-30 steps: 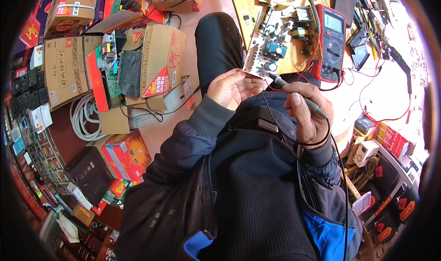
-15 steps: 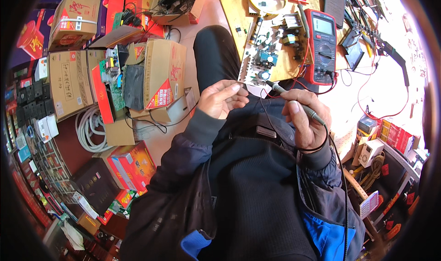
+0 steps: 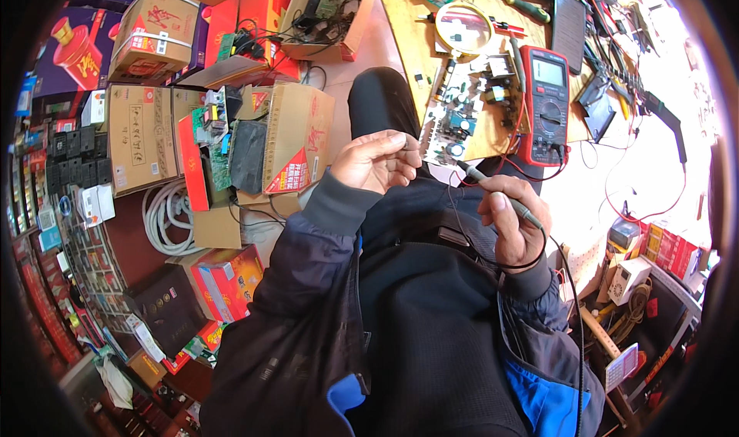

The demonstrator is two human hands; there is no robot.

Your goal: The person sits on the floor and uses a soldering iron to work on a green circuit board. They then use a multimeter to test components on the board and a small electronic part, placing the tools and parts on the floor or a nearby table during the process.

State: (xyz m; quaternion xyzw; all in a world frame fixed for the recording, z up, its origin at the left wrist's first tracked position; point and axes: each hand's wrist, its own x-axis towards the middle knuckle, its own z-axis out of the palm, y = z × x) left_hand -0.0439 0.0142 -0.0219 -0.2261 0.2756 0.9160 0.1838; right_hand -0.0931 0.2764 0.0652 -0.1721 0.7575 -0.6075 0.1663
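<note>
My right hand (image 3: 514, 218) is closed around the grey handle of a soldering iron (image 3: 493, 189). Its tip points up and left toward the near end of a circuit board (image 3: 454, 123), and a black cord runs from its back over my wrist. Beside the board's lower left corner, my left hand (image 3: 376, 161) has its thumb and fingertips pinched together; whatever they may hold is too small to make out. The board carries large components and lies at the wooden table's edge. A red multimeter (image 3: 548, 114) with a grey screen lies right of it.
Past the board lies a yellow-rimmed magnifying glass (image 3: 464, 29), with a screwdriver (image 3: 530, 8) nearby. Thin red and black leads (image 3: 531, 174) loop beside the multimeter. Open cardboard boxes (image 3: 304, 133) with electronic parts stand at the left. A coil of white hose (image 3: 165, 225) lies below them.
The view has shifted, so the table and boxes appear lower and farther right. My left hand's fingers look more curled together. My right hand still holds the soldering iron near the board.
</note>
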